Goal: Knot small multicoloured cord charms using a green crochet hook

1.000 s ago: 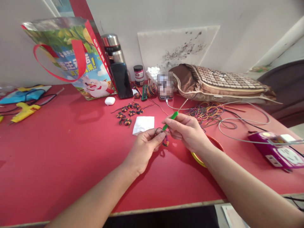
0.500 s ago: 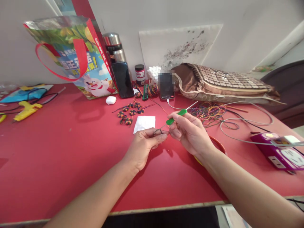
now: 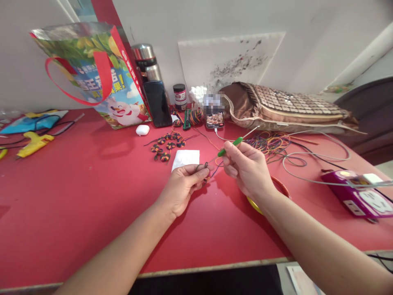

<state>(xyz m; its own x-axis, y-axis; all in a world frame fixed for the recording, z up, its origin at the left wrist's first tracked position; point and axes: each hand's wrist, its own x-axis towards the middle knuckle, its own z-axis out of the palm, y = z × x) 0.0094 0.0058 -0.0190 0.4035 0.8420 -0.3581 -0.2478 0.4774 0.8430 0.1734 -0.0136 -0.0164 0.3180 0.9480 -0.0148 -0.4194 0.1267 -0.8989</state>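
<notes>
My left hand [image 3: 184,186] is closed in a pinch on a small multicoloured crocheted piece [image 3: 206,177] with a dark yarn loop above the red table [image 3: 76,196]. My right hand [image 3: 247,168] is closed round a green-handled crochet hook [image 3: 229,146], whose metal tip points left at the loop by my left fingertips. Thin coloured yarn runs from the piece toward my right hand. Several finished crocheted pieces [image 3: 167,146] lie beyond, next to a white paper square [image 3: 186,159].
A printed shopping bag [image 3: 92,78], flask [image 3: 145,61], two phones [image 3: 157,104], small jar [image 3: 179,96], yarn ball [image 3: 195,116], and a beaded cushion [image 3: 288,108] line the back. Loose coloured yarn [image 3: 267,144] and a purple power strip [image 3: 359,196] lie right; a yellow glue gun [image 3: 32,143] left.
My right hand has drawn the hook up and to the right, away from the piece, so its tip now reaches the loop from farther off. My left hand stayed nearly in place.
</notes>
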